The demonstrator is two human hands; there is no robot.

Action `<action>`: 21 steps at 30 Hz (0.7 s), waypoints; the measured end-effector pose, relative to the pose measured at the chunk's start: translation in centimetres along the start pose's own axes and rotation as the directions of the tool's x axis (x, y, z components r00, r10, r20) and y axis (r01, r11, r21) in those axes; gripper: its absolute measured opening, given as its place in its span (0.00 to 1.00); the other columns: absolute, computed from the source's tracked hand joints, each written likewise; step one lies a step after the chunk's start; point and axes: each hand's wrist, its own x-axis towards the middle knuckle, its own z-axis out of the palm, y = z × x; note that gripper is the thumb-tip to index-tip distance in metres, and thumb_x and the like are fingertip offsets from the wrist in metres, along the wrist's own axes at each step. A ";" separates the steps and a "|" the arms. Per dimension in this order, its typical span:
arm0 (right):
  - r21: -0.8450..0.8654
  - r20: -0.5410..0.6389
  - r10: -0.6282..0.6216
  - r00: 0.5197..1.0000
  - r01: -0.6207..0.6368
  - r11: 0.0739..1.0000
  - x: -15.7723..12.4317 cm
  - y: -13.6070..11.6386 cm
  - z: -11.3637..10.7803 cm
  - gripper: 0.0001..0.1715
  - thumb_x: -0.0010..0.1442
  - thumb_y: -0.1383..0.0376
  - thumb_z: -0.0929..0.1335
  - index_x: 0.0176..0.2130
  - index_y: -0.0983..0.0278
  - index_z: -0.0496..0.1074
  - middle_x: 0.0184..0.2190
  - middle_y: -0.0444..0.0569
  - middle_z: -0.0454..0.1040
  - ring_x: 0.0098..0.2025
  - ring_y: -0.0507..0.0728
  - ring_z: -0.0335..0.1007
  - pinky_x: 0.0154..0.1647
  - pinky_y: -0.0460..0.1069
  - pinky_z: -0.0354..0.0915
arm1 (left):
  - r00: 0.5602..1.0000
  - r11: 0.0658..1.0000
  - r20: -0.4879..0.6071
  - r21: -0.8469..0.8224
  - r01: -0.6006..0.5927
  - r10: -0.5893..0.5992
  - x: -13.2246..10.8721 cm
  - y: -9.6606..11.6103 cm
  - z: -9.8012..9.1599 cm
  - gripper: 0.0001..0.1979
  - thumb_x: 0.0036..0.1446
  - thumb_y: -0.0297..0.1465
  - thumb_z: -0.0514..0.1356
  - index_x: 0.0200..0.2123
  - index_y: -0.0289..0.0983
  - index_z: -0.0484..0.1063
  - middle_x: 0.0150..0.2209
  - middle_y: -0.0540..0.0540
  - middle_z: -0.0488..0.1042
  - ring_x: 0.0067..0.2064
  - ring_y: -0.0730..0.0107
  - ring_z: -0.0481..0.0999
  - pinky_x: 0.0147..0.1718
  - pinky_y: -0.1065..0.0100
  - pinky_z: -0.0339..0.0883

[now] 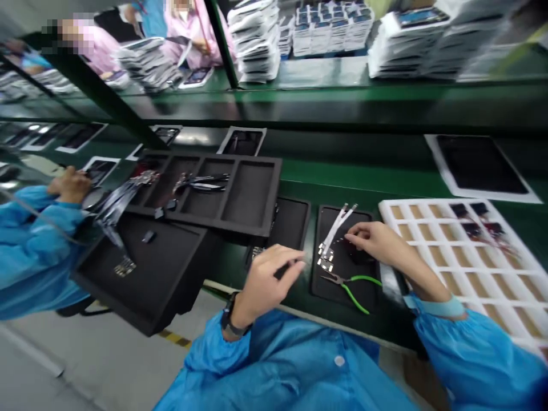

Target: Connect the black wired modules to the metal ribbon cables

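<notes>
My left hand point(266, 281) hovers over the green bench edge with its fingers curled around a small dark object I cannot name. My right hand point(377, 241) rests on a black mat point(342, 274), fingertips pressed on a small dark part. Beside those fingers lie white flex strips with metal connectors point(331, 242). Green-handled pliers point(353, 283) lie on the same mat, just below my right hand. Both my sleeves are blue.
A black compartment tray point(252, 197) with tweezers sits left of centre, above a black foam tray point(162, 279). A white grid tray point(466, 251) with dark parts is at right. A co-worker's hand point(71, 185) in a blue sleeve is at left. People in pink work beyond stacked trays point(257, 40).
</notes>
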 end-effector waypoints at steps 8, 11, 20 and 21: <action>-0.045 -0.111 -0.091 0.990 0.086 0.995 -1.4 2.1 -2.3 0.34 0.62 0.40 0.65 0.48 0.63 0.80 0.35 0.55 0.85 0.37 0.66 0.82 0.39 0.57 0.70 | 0.728 0.619 -0.674 0.519 0.589 -0.127 3.2 -5.0 -14.8 0.11 0.64 0.28 0.64 0.48 0.39 0.81 0.48 0.42 0.83 0.51 0.52 0.80 0.57 0.53 0.73; -0.037 -0.082 -0.129 0.988 0.126 0.991 -1.7 3.1 -2.4 0.32 0.62 0.39 0.66 0.46 0.61 0.80 0.36 0.55 0.86 0.36 0.66 0.82 0.39 0.57 0.72 | 0.585 0.406 -0.774 0.467 0.786 -0.242 4.1 -7.8 -17.3 0.17 0.61 0.28 0.67 0.53 0.35 0.80 0.58 0.33 0.78 0.62 0.41 0.73 0.64 0.45 0.67; 0.062 -0.001 -0.130 0.991 0.130 0.990 -1.3 6.1 -1.5 0.39 0.58 0.32 0.67 0.46 0.60 0.82 0.40 0.55 0.87 0.39 0.68 0.84 0.40 0.58 0.78 | 0.272 0.359 -0.883 0.129 0.924 -0.383 3.0 -10.0 -18.3 0.08 0.59 0.29 0.67 0.43 0.37 0.80 0.44 0.38 0.83 0.51 0.47 0.82 0.58 0.50 0.72; 0.070 0.002 -0.125 0.992 0.125 0.990 -1.3 5.9 -1.6 0.39 0.58 0.31 0.67 0.45 0.60 0.82 0.40 0.56 0.87 0.39 0.68 0.85 0.41 0.58 0.78 | 0.263 0.378 -0.888 0.113 0.919 -0.376 2.9 -10.2 -18.4 0.08 0.58 0.29 0.68 0.42 0.37 0.80 0.42 0.39 0.83 0.49 0.49 0.83 0.57 0.51 0.73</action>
